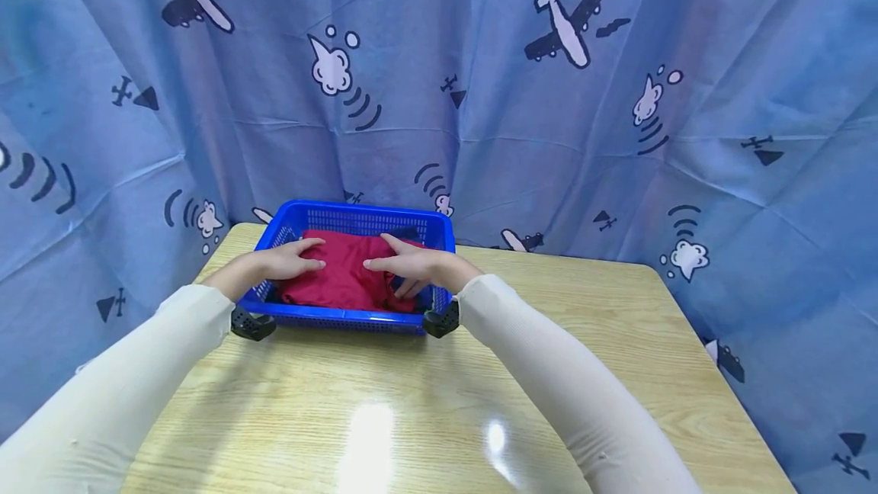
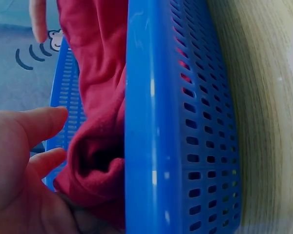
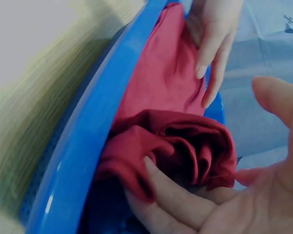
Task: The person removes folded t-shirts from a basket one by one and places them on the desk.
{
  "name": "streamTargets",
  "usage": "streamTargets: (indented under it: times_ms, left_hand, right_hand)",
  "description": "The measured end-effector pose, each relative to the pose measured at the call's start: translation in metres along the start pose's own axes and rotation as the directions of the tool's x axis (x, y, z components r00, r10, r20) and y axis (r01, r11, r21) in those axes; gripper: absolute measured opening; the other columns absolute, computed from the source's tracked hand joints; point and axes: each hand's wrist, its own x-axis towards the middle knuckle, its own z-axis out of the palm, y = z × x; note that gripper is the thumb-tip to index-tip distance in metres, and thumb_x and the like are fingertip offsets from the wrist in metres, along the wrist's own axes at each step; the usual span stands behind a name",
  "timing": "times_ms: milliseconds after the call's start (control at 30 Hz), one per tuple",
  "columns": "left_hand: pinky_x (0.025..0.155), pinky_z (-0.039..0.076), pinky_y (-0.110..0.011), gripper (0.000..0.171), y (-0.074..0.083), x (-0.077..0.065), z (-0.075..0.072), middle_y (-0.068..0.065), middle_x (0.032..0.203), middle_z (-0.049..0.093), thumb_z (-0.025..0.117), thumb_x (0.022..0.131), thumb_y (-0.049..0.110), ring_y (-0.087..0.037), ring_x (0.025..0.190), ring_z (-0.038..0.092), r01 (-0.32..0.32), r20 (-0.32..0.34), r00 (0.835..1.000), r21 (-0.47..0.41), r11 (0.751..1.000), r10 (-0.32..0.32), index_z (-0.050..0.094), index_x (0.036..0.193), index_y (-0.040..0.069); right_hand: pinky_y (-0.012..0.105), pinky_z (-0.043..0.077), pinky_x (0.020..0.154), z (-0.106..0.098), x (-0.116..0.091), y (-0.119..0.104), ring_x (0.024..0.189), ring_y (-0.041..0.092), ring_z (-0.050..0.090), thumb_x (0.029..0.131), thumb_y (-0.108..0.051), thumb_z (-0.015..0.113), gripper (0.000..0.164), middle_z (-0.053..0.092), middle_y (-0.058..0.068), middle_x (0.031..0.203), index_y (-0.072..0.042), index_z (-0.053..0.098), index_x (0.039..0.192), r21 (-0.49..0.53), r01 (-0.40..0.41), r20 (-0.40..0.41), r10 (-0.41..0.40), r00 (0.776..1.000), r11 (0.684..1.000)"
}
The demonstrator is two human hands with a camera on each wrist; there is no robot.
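Note:
Folded red cloth [image 1: 346,269] lies in a blue plastic basket [image 1: 343,313] with slotted sides. My left hand [image 1: 291,259] is at the cloth's left end, thumb and fingers spread apart. In the left wrist view, a rolled fold of the red cloth [image 2: 97,161] sits beside that hand's fingers. My right hand [image 1: 411,264] reaches into the basket at the cloth's right end. The right wrist view has its fingers [image 3: 178,200] touching the loose folds from below, while the thumb stands away from them. Dark blue cloth [image 1: 409,235] shows partly from beneath the red one.
The basket stands at the back left of a wooden table [image 1: 549,341], near a blue curtain [image 1: 411,82] printed with airplanes. A black wrist device [image 1: 252,324] is worn on the left wrist and another black device [image 1: 441,320] on the right, both over the basket's front edge.

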Motion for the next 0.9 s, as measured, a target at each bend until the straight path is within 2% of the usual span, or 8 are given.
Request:
streamTargets:
  times_ms: [100, 233, 367, 467, 600, 733, 833, 900]
  left_hand:
    - [0.123, 0.017, -0.065, 0.065, -0.002, 0.0, 0.0, -0.036, 0.163, 0.013, 0.046, 0.107, 0.028, -0.053, 0.151, 0.015, -0.01, -0.012, 1.0, 0.005, 1.0, 0.01, 0.018, 0.16, 0.002]
    - [0.123, 0.016, -0.065, 0.066, -0.006, 0.0, 0.0, -0.036, 0.162, 0.013, 0.046, 0.106, 0.027, -0.053, 0.15, 0.015, -0.008, -0.016, 1.0, 0.0, 1.0, 0.008, 0.017, 0.16, 0.002]
    - [0.123, 0.017, -0.065, 0.067, -0.007, 0.0, 0.004, -0.036, 0.162, 0.014, 0.046, 0.106, 0.027, -0.053, 0.15, 0.017, -0.006, -0.006, 1.0, -0.009, 1.0, 0.006, 0.016, 0.16, 0.001]
    - [0.122, 0.017, -0.066, 0.068, -0.009, 0.001, 0.007, -0.036, 0.162, 0.014, 0.046, 0.106, 0.029, -0.053, 0.149, 0.017, -0.008, 0.01, 1.0, -0.004, 1.0, 0.008, 0.016, 0.16, 0.002]
    - [0.122, 0.016, -0.066, 0.067, -0.011, 0.004, 0.007, -0.034, 0.163, 0.014, 0.046, 0.106, 0.03, -0.052, 0.15, 0.016, -0.017, 0.028, 0.999, -0.016, 1.0, 0.018, 0.016, 0.16, 0.004]
    - [0.122, 0.02, -0.064, 0.067, -0.013, 0.005, 0.005, -0.031, 0.165, 0.008, 0.045, 0.107, 0.033, -0.049, 0.149, 0.017, 0.006, 0.082, 0.997, -0.132, 0.991, 0.005, 0.016, 0.162, 0.009]
    - [0.121, 0.026, -0.061, 0.068, -0.014, 0.004, 0.005, -0.028, 0.166, 0.007, 0.046, 0.107, 0.033, -0.046, 0.148, 0.02, 0.029, 0.123, 0.992, -0.245, 0.969, 0.001, 0.014, 0.163, 0.012]
    - [0.121, 0.027, -0.06, 0.069, -0.016, 0.005, 0.005, -0.028, 0.166, 0.008, 0.048, 0.106, 0.03, -0.045, 0.148, 0.022, 0.023, 0.133, 0.991, -0.282, 0.959, 0.015, 0.014, 0.163, 0.013]
  right_hand:
    - [0.05, 0.051, 0.107, 0.002, 0.002, -0.004, 0.125, 0.036, 0.062, 0.098, -0.05, 0.059, 0.089, 0.026, 0.012, 0.167, -0.034, 0.0, 0.164, 0.079, 0.024, -0.013, -0.023, 1.0, 0.997]
    - [0.056, 0.037, 0.118, 0.006, 0.004, -0.007, 0.147, 0.042, 0.037, 0.099, -0.047, 0.059, 0.089, 0.021, 0.011, 0.169, -0.034, 0.0, 0.164, 0.194, 0.046, -0.024, -0.043, 0.999, 0.98]
    - [0.061, 0.026, 0.123, 0.013, 0.008, -0.005, 0.154, 0.045, 0.022, 0.1, -0.046, 0.059, 0.089, 0.01, 0.01, 0.172, -0.037, -0.002, 0.163, 0.297, 0.037, 0.017, -0.044, 0.999, 0.954]
    - [0.064, 0.02, 0.124, 0.018, 0.011, 0.001, 0.158, 0.039, 0.012, 0.099, -0.045, 0.06, 0.091, 0.002, 0.008, 0.173, -0.038, -0.005, 0.163, 0.3, 0.017, 0.05, -0.034, 0.998, 0.954]
    - [0.062, 0.012, 0.126, 0.017, 0.017, 0.009, 0.16, 0.032, 0.004, 0.099, -0.041, 0.062, 0.09, 0.002, 0.006, 0.173, -0.037, -0.001, 0.163, 0.285, 0.012, 0.053, -0.028, 0.998, 0.958]
    - [0.058, 0.008, 0.128, 0.017, 0.024, 0.017, 0.16, 0.031, 0.003, 0.099, -0.039, 0.063, 0.085, 0.003, 0.005, 0.173, -0.036, 0.008, 0.164, 0.301, 0.01, 0.072, -0.033, 0.997, 0.954]
    - [0.058, 0.008, 0.128, 0.02, 0.027, 0.021, 0.16, 0.03, 0.003, 0.098, -0.037, 0.064, 0.085, 0.002, 0.005, 0.173, -0.035, 0.01, 0.164, 0.295, 0.01, 0.08, -0.035, 0.996, 0.955]
    - [0.058, 0.009, 0.128, 0.022, 0.029, 0.022, 0.16, 0.03, 0.004, 0.098, -0.035, 0.065, 0.086, 0.003, 0.006, 0.173, -0.034, 0.01, 0.164, 0.279, 0.015, 0.072, -0.036, 0.997, 0.96]
